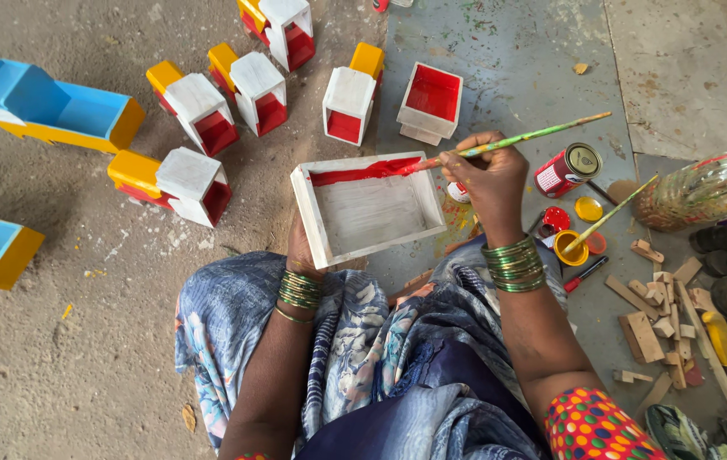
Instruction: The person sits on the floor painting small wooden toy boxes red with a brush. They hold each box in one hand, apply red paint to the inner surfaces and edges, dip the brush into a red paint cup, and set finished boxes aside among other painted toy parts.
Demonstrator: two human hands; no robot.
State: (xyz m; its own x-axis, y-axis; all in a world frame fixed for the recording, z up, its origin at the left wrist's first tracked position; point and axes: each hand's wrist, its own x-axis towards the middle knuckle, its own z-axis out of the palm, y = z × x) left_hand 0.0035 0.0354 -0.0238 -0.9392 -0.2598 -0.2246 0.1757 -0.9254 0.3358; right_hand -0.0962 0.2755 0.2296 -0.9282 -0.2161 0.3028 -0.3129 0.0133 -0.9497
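box: white wooden tray-box [369, 211], open top, shallow, tilted toward camera; inside mostly bare white, far inner wall streaked red; sits over the lap, above the floor near the seam between dirt and grey slab
brush: thin green-yellow stick brush [508, 142], red tip touching box's far inner wall, handle angled up to the right
right hand: right hand [489, 176] closed in a pinch round the brush mid-shaft, fingers curled, just beside box's right wall; green bangles on wrist
left hand: left hand [300, 251] under box's near-left corner, mostly hidden by it; looks wrapped on the underside, how far open cannot tell; green bangles too
paint tin: one red tin [566, 170], lid on, on the slab just right of the right hand
paint lids: small yellow cup [569, 247] with a second brush [610, 215] standing in it; a red lid and a yellow lid beside it
white-red-yellow blocks: five toy pieces [201, 111] on the dirt floor beyond the box, plus one red-lined open box [431, 100] on the slab
blue pieces: two blue-yellow trough shapes [48, 106] at the floor's left edge
scraps: pile of wood offcuts [661, 315] at right, uncounted
bottle: paint-smeared plastic bottle [704, 189] lying at right edge
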